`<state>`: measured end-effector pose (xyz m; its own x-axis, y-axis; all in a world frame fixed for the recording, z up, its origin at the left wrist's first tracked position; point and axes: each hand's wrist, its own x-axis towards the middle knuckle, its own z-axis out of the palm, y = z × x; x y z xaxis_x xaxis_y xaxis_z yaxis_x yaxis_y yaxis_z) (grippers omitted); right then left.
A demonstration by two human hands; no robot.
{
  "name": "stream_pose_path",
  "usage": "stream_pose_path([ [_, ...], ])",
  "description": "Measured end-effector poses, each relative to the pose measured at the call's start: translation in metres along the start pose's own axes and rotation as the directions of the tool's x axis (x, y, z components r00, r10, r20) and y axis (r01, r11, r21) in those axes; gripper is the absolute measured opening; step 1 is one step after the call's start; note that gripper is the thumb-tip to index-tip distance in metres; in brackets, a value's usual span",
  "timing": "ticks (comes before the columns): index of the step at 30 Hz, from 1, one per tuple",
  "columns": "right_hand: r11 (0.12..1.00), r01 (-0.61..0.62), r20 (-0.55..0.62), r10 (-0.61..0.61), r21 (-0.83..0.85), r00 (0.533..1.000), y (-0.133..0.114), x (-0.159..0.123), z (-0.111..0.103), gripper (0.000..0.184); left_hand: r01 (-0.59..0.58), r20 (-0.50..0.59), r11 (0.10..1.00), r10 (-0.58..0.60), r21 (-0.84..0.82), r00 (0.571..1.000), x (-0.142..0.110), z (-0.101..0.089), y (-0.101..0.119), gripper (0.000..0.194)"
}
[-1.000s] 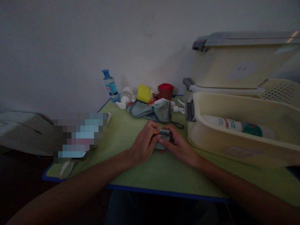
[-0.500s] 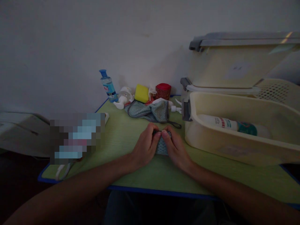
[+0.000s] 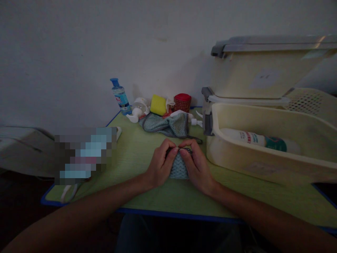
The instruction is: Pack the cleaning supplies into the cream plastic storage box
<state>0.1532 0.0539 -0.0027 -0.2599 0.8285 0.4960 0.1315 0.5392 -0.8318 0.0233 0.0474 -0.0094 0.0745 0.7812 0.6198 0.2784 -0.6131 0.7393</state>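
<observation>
Both hands on one cloth [image 3: 179, 169], blue-grey and knitted-looking, at mid-desk, near the person's edge. Left hand [image 3: 162, 164] pinches the top edge from one side, right hand [image 3: 198, 166] from the other; thumbs close together at the middle of the edge, fingers curled behind. Body of cloth shows between the palms, pattern facing the wearer. A dark-and-white trim runs along the pinched edge. Whether the lower end touches the desk [image 3: 134, 154]: cannot tell. Number of layers in the grip: hidden.

Step in hand, as I judge it: working the cloth by its edge, likely folding or squaring it. Compact shape suggests it is doubled over already. From here a next move would call for an even pinch, thumbs pressing the trim flat, then one side freed without letting the other slip. Loose knit probably gives and springs back; a fold would need pressing down.

Around it: second cloth [image 3: 164, 127] lies crumpled just beyond the hands, its loop toward the tub [image 3: 229, 158]. Sponge [image 3: 158, 105] behind that. Tub stands to the right, a bottle [image 3: 275, 144] lying inside.
</observation>
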Motion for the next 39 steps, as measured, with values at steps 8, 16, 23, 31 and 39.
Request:
stream_pose_path([
  [8, 0.992, 0.041, 0.014, -0.043, 0.118, 0.999, -0.005, -0.002, 0.000, 0.009, -0.013, -0.051, 0.995, 0.008, -0.096, 0.999, 0.000, 0.003, 0.006, 0.021],
  [16, 0.992, 0.030, 0.007, -0.031, 0.124, 0.999, -0.004, -0.002, -0.001, 0.010, 0.078, -0.019, 0.989, -0.081, -0.128, 0.996, -0.001, 0.002, 0.004, 0.027],
  [23, 0.998, 0.019, -0.017, -0.018, 0.068, 1.000, -0.001, 0.001, -0.005, 0.010, 0.236, 0.232, 0.941, -0.180, -0.242, 0.956, 0.002, -0.004, 0.002, 0.040],
  [31, 0.984, -0.092, 0.035, 0.088, 0.155, 0.996, -0.002, 0.003, -0.006, 0.009, 0.390, 0.398, 0.849, -0.240, -0.357, 0.885, 0.004, -0.011, -0.001, 0.036],
  [39, 0.940, -0.224, 0.106, 0.203, 0.256, 0.973, -0.002, 0.001, -0.006, 0.015, 0.504, 0.498, 0.725, -0.254, -0.470, 0.829, 0.002, -0.016, -0.006, 0.038],
])
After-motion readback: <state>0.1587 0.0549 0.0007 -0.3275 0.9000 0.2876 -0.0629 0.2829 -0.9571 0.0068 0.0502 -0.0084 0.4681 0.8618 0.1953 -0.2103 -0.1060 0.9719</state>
